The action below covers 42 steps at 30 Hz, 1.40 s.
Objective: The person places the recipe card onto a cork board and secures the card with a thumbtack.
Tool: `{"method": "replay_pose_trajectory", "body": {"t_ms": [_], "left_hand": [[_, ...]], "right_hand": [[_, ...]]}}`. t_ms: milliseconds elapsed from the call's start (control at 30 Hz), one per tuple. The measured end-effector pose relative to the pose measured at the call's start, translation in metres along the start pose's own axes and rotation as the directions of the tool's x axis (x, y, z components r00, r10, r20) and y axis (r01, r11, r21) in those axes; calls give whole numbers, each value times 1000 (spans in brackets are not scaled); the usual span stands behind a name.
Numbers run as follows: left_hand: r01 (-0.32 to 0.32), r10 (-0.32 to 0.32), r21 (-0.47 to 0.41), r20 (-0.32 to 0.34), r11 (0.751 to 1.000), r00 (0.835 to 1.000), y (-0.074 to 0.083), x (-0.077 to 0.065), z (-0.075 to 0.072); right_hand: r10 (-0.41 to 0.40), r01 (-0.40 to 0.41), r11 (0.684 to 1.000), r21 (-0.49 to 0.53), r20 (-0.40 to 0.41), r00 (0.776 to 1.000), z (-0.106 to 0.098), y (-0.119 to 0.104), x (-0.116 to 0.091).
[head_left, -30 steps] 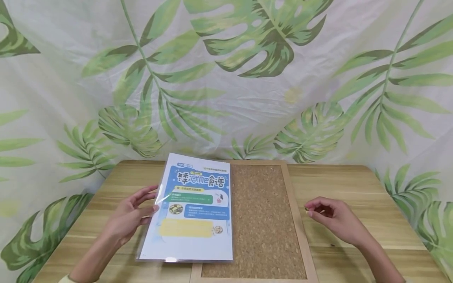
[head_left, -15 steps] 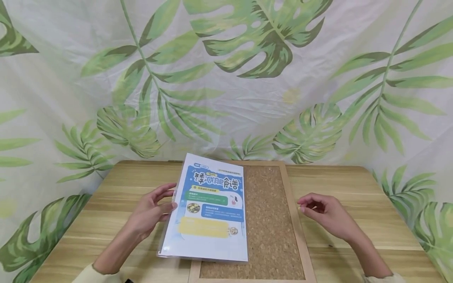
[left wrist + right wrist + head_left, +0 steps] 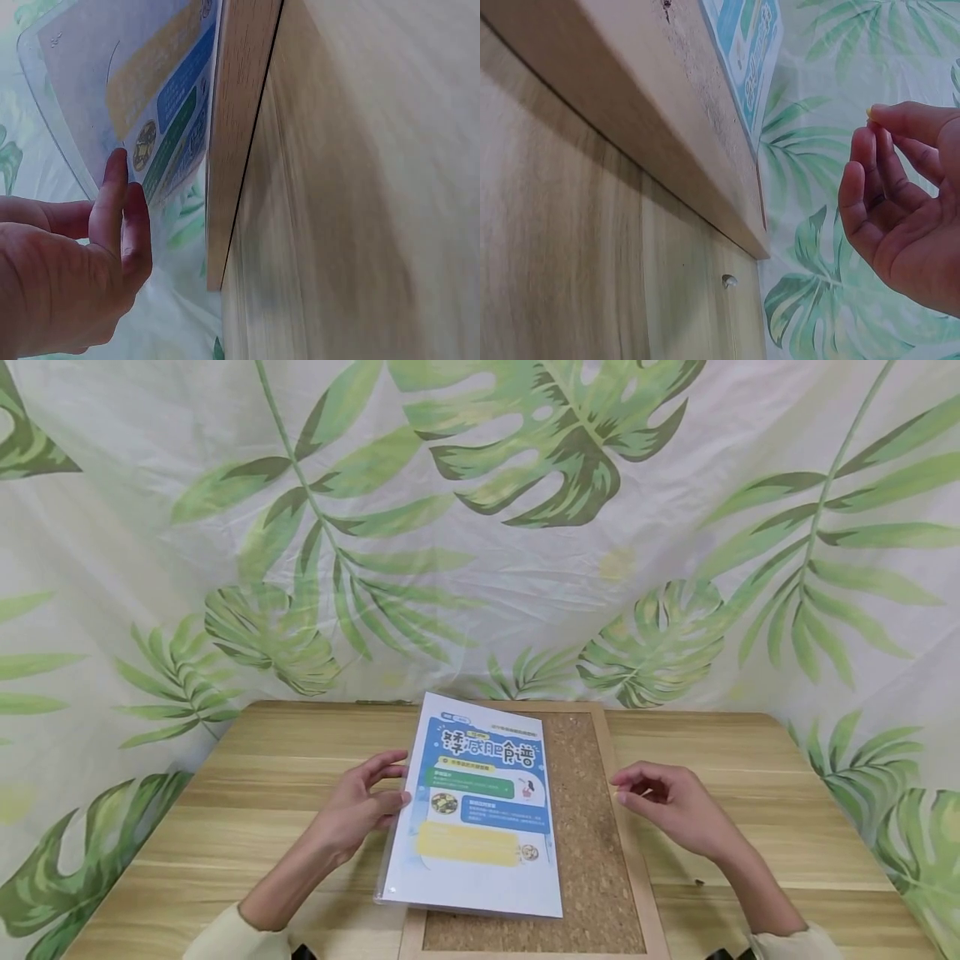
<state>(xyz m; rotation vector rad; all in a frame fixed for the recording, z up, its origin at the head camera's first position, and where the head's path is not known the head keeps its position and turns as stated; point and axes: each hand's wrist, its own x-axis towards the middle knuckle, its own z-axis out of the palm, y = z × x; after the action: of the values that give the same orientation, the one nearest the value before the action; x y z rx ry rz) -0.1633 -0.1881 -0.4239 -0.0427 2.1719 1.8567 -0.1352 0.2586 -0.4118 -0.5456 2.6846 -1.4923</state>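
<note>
A laminated blue-and-white poster (image 3: 480,810) lies over the left part of a cork board (image 3: 592,827) with a wooden frame (image 3: 628,843). My left hand (image 3: 397,789) holds the poster by its left edge, and that edge is raised off the table. In the left wrist view the fingers (image 3: 112,202) of that hand touch the sheet (image 3: 150,82) beside the frame (image 3: 236,112). My right hand (image 3: 622,785) hovers at the board's right frame with its fingers curled. It pinches a small yellowish thing (image 3: 870,112) at its fingertips.
The board lies on a light wooden table (image 3: 750,760). A small pin-like item (image 3: 729,281) lies on the table right of the frame (image 3: 652,127). A leaf-print cloth (image 3: 480,527) hangs behind and around the table.
My left hand has slid the poster to the right, further over the cork board. My right hand has moved left towards the board's right frame, still pinching the small thing.
</note>
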Motion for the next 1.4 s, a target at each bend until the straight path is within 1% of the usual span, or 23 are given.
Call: {"method": "replay_pose_trajectory", "body": {"t_ms": [200,333,500,600,733,833,967,1167,1267,1400], "left_hand": [[8,-8,-10,26,1000,1000,2,4,15],[10,-11,5,41,1000,999,2,7,24],[20,-21,15,40,1000,999,1,10,36],[28,-30,47,30,998,999,1,12,42],[36,-39,113,25,993,999,0,14,47],[29,-35,152,38,988,999,-1,16,50],[-2,-12,190,72,982,997,-3,20,51],[-56,15,276,147,959,989,-2,24,47],[-64,13,295,173,953,985,-2,26,44],[-65,2,292,211,954,977,-1,27,40]], "right_hand": [[9,-9,1000,-18,-2,1000,5,-2,5],[21,-21,1000,-15,4,1000,9,-2,10],[9,-9,1000,-19,19,1000,14,-3,16],[-4,5,1000,-16,25,1000,16,-5,20],[-6,6,1000,-18,35,999,18,-8,24],[-1,2,1000,-24,47,999,20,-10,27],[2,-1,1000,-23,66,998,23,-9,30],[5,-3,999,-32,73,997,25,-13,34],[-2,5,999,-34,75,997,26,-15,37],[-4,7,999,-35,86,996,28,-15,42]]}}
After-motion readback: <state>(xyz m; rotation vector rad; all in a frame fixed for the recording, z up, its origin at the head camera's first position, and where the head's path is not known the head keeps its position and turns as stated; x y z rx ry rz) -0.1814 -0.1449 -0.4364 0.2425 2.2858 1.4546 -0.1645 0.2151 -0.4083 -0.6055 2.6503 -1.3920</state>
